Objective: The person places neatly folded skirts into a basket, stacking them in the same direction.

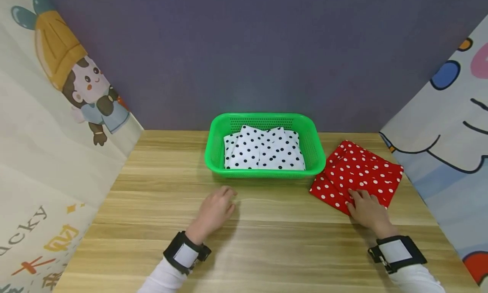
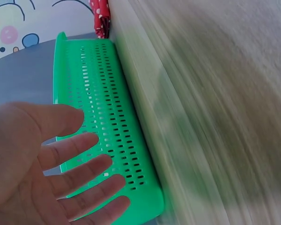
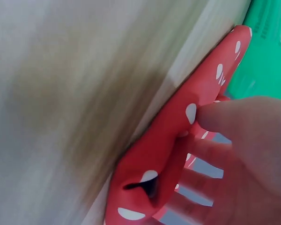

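Note:
A red cloth with white dots (image 1: pixel 360 174), folded flat, lies to the right of a green basket (image 1: pixel 320 159). My right hand (image 1: pixel 367 210) rests at its near edge. In the right wrist view the thumb touches the red cloth (image 3: pixel 154 140), and the other fingers reach over it, loosely extended. My left hand (image 1: pixel 215 210) hovers in front of the basket and holds nothing. Its fingers are spread in the left wrist view, overlapping the basket's slotted side (image 2: pixel 103 93). Inside the basket sits a folded white cloth with black dots (image 1: pixel 263 151).
The wooden table (image 1: pixel 267 242) runs back to a dark grey wall (image 1: pixel 251 51), near which the basket stands. Printed curtains flank it: a cartoon-child curtain (image 1: pixel 57 157) on the left and another cartoon-patterned curtain (image 1: pixel 450 127) on the right.

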Motion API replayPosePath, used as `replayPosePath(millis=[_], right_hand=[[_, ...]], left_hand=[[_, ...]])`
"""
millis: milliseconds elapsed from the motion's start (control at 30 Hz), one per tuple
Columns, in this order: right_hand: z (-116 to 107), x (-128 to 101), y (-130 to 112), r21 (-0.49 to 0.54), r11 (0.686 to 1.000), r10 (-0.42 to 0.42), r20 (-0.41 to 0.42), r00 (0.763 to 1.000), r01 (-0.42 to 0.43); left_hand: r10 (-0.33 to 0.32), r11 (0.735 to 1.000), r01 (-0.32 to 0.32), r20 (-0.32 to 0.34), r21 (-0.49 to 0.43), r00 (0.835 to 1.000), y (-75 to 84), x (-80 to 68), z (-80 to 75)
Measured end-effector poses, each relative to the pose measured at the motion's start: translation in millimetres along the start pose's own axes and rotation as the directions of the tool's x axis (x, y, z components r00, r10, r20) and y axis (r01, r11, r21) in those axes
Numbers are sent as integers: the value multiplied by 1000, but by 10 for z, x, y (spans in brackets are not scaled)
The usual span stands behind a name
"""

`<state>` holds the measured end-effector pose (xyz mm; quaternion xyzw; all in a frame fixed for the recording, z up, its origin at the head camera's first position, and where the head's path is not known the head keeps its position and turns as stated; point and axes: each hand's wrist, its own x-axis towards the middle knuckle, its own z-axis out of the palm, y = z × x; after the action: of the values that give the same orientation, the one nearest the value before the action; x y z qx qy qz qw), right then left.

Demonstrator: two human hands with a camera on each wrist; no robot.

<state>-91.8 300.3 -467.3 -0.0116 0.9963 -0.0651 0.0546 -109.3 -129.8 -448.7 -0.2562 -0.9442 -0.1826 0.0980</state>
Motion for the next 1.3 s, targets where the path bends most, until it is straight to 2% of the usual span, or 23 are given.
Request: replayPosePath(millis=[233,467,633,833,1000,1133,1300], right_hand=[[32,-198,-185,-47,998,-44,-46,998,42],[81,-295,-337,-98,990,-107,-86,991,98],[98,-377,-484,-78,989,-135,-119,984,127],[79,-453,-664,-29,983,-186,-88,979,184],[75,-488,-783,-73,968,-244,-69,967,239],[63,-512,-857,-95,965,-254,-84,964,246],[54,-522,-914,-40,960,-281,-71,957,279]], left_hand=[[-5,1000,5,22,-2,1000,44,3,28],[-10,1000,10,42,7,999,100,-4,23],[6,1000,-6,35,2,999,135,-4,42],[36,999,-35,49,-6,998,188,3,88],[62,998,-61,66,-17,996,252,23,107],[81,997,-80,84,-16,993,304,36,134],[117,993,-117,103,-7,988,388,49,202]])
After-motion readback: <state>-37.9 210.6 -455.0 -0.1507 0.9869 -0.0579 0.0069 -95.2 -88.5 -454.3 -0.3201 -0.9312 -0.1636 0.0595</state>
